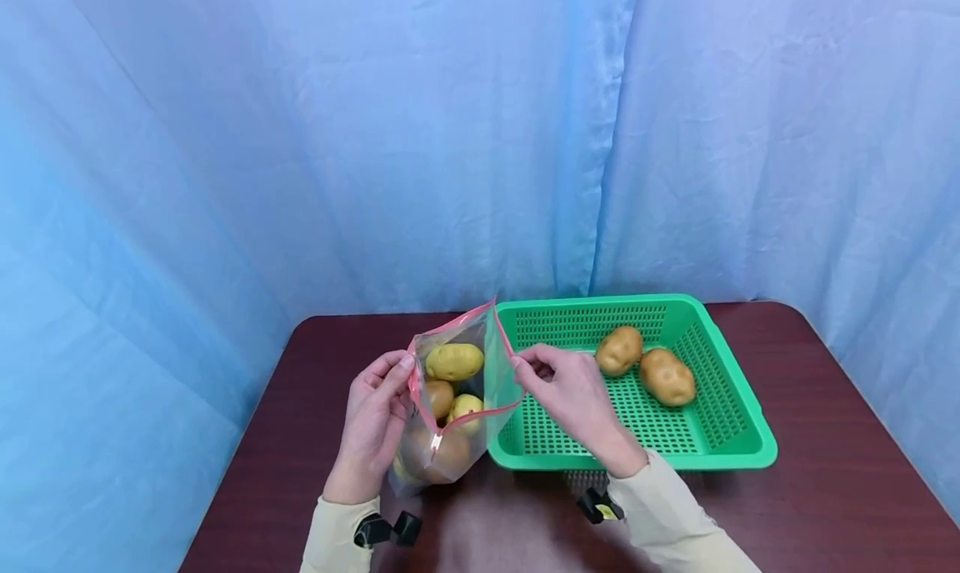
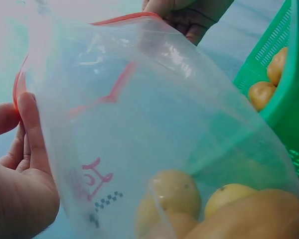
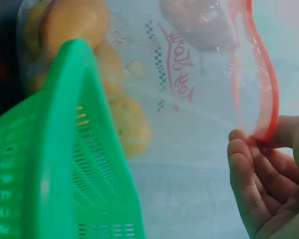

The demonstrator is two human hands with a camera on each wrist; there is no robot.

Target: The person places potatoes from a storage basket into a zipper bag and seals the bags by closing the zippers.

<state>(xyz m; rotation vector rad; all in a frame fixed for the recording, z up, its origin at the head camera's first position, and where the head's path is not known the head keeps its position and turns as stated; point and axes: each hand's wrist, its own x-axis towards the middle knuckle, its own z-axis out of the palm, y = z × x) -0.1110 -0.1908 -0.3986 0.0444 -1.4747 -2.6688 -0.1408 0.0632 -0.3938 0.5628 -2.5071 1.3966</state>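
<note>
A clear zip bag with a red-pink rim stands with its mouth spread wide, several potatoes inside it. My left hand pinches the left side of the rim between thumb and fingers. On the opposite side, my right hand pinches the rim near the green basket. The white zip slider hangs at the front corner of the mouth. In the right wrist view, thumb and fingertips grip the red edge. Red lettering shows on the bag's side in the left wrist view.
A green plastic basket stands right of the bag, close against it. Two potatoes lie in its far right part. Both are on a dark reddish-brown table. A blue curtain hangs behind the table.
</note>
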